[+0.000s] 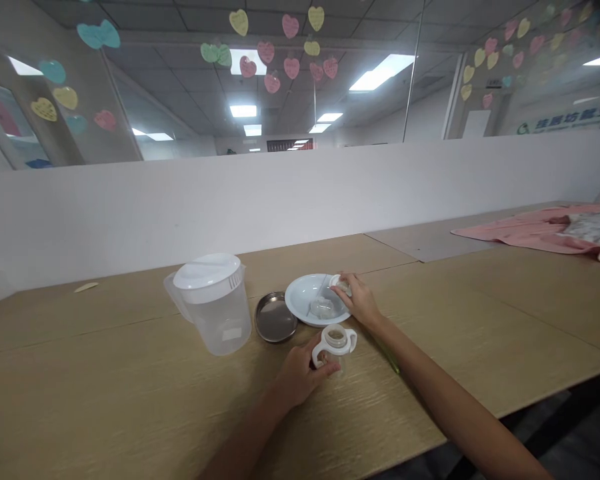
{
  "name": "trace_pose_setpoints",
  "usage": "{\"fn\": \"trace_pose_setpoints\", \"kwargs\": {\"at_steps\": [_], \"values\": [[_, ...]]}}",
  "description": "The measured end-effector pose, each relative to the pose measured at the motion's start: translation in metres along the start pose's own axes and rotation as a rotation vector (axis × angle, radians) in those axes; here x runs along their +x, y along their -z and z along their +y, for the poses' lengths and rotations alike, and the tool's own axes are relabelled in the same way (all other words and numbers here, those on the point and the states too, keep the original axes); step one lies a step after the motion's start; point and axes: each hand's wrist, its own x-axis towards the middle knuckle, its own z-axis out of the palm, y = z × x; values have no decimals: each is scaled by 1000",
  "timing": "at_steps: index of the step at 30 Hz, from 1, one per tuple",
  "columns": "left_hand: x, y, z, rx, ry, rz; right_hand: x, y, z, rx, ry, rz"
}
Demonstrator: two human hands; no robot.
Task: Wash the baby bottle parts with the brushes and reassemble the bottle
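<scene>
My left hand [303, 373] is wrapped round a clear bottle [336, 360] that stands upright on the table, with a white two-handled ring around its open neck. Over the right side of a pale blue bowl [300, 293], my right hand [359, 299] grips a small white-rimmed piece [341, 285]; its exact shape is partly hidden by the fingers. A clear domed piece [323, 307] and a thin straw-like stick [323, 287] lie in the bowl. Touching or very near the bowl on its left is a round metal dish [276, 317].
A clear plastic pitcher [220, 313] with a white lid stands left of the dish. Behind my right wrist lies a thin green stick [391, 359]. A pink cloth [520, 230] is at the far right, a small flat beige piece [86, 287] at the far left. A white wall [180, 207] backs the table.
</scene>
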Motion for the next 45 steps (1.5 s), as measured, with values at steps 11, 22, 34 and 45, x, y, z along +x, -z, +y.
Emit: {"fn": "trace_pose_setpoints", "kwargs": {"at_steps": [11, 22, 34, 45], "values": [[0, -2, 2, -29, -12, 20, -1, -1, -5, 183, -124, 105], [-1, -1, 2, -35, -10, 18, 7, -14, -2, 1022, -680, 3], [-1, 0, 3, -23, -25, 5, 1, -6, -9, 332, -366, -122], [-1, -2, 1, -29, -44, 27, -3, -4, -9, 264, -277, -61]]}}
